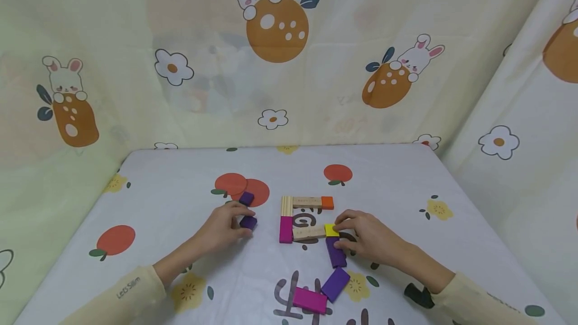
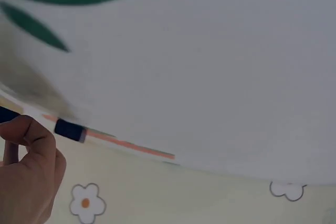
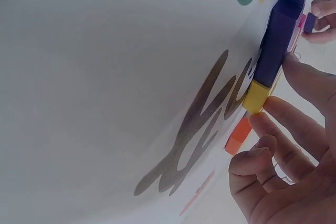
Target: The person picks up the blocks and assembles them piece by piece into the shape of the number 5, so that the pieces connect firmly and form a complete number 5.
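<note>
My left hand [image 1: 224, 227] pinches a small purple block [image 1: 248, 222] between fingers and thumb. A second small purple block [image 1: 246, 198] lies just beyond it on the cloth. To the right, my right hand [image 1: 372, 237] touches a yellow block [image 1: 331, 230] with its fingertips, while the thumb rests by a long purple block [image 1: 336, 252]. In the right wrist view, two fingers meet the yellow block [image 3: 256, 96] at its end. Plain wooden blocks [image 1: 309, 233], a magenta block [image 1: 286, 229] and an orange block [image 1: 327, 202] join that row.
Nearer the front lie another purple block [image 1: 335, 285] and a magenta block [image 1: 310, 300], their corners close together. A printed white cloth [image 1: 388, 174] covers the table. Behind it hangs a rabbit-patterned curtain [image 1: 334, 84]. A dark object [image 1: 418, 296] sits by the right sleeve.
</note>
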